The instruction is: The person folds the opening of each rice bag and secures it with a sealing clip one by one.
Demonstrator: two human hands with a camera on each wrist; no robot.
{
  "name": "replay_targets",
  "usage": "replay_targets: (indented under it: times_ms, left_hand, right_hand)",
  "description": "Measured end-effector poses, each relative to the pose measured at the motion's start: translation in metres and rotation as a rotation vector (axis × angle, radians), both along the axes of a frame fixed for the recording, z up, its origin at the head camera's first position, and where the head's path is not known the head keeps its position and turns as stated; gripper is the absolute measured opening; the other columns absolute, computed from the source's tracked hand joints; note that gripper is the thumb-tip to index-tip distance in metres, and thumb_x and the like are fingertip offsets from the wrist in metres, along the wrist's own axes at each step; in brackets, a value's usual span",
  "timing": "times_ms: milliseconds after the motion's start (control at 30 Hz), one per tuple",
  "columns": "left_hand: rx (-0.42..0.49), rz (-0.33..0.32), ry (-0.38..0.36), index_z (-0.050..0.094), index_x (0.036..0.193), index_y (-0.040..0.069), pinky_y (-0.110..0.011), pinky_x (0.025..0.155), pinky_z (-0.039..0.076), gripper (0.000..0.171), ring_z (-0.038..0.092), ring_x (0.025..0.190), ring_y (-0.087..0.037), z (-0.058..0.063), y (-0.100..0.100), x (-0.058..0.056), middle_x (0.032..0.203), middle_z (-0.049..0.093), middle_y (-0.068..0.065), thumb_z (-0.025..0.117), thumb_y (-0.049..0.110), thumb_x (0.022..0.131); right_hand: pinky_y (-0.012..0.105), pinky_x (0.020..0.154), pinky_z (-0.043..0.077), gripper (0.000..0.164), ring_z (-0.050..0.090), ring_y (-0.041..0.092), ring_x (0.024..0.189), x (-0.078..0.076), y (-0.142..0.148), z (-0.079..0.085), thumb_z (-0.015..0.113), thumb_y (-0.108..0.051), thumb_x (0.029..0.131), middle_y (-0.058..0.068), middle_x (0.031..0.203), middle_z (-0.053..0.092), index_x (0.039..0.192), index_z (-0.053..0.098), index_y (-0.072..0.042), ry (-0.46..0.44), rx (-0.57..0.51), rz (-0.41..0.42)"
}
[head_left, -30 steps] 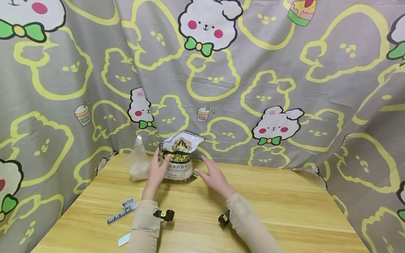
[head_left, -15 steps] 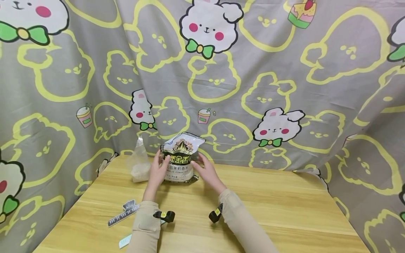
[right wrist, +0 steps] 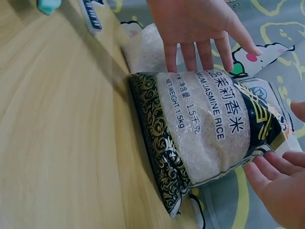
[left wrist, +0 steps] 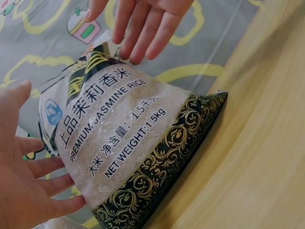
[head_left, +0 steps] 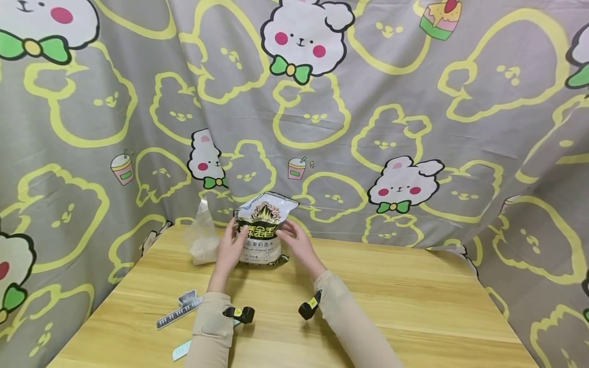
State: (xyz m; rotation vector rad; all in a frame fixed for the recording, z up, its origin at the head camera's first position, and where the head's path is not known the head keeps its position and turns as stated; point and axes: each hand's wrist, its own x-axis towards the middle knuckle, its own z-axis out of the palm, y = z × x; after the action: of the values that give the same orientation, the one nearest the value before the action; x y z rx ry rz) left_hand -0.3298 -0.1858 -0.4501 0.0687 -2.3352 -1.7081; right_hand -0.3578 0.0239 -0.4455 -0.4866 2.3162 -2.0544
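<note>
A printed bag of jasmine rice (head_left: 261,250) stands upright near the back of the wooden table, its white top sagging to one side. My left hand (head_left: 231,248) is at its left side, straight fingers against the bag's edge in the left wrist view. On the opposite side is my right hand (head_left: 299,248); its fingertips meet the bag's upper side in the right wrist view, fingers nearly straight. Neither thumb closes on the rice bag. Just left of my left hand stands a clear plastic bag (head_left: 203,248) with white grains in its bottom.
A clip with a piano-key pattern (head_left: 179,313) lies on the table's left part. Nearer me is a mint-coloured piece (head_left: 181,350), partly hidden by my left sleeve. A grey patterned curtain (head_left: 322,128) hangs behind and beside the table (head_left: 391,296).
My right hand has moved left, from beside the rice bag up against its right side. My left hand stays at the left side, and the bag stands in the same place.
</note>
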Motion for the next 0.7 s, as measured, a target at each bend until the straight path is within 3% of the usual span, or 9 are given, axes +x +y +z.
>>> replay_targets:
  times_ms: [133,367,567,700]
  left_hand:
    - [-0.001,0.001,-0.009,0.013,0.157,0.018,-0.048,0.119,0.025,0.078,0.025,0.146,-0.040,0.001,0.001,0.001,0.159,0.023,-0.023,0.049,0.053,0.097]
    - [-0.029,0.003,-0.008,0.014,0.157,0.017,-0.051,0.119,0.025,0.083,0.026,0.146,-0.041,0.003,0.003,0.002,0.158,0.024,-0.023,0.048,0.059,0.095]
    - [-0.047,0.011,-0.005,0.015,0.157,0.016,-0.051,0.118,0.026,0.081,0.028,0.145,-0.041,0.004,0.004,0.004,0.157,0.026,-0.025,0.048,0.058,0.096]
    - [-0.068,0.020,0.005,0.017,0.156,0.013,-0.053,0.117,0.027,0.083,0.030,0.144,-0.042,0.005,0.005,0.005,0.156,0.028,-0.025,0.048,0.060,0.095]
  right_hand:
    - [0.045,0.111,0.041,0.063,0.049,0.039,0.131,-0.001,-0.001,0.006,0.063,-0.018,0.094,0.027,0.142,0.048,0.147,0.035,0.003,-0.030,-0.072,0.007]
    - [0.043,0.110,0.042,0.057,0.050,0.041,0.128,0.016,-0.003,0.029,0.059,-0.006,0.094,0.033,0.138,0.048,0.143,0.034,0.012,-0.019,-0.161,0.005]
    - [0.045,0.112,0.039,0.061,0.046,0.040,0.132,0.016,-0.006,0.031,0.058,-0.006,0.095,0.031,0.143,0.045,0.146,0.029,0.010,-0.053,-0.220,0.014]
    - [0.045,0.112,0.040,0.062,0.046,0.041,0.133,0.003,-0.008,0.020,0.059,-0.006,0.095,0.031,0.143,0.045,0.147,0.028,0.008,-0.074,-0.231,0.020]
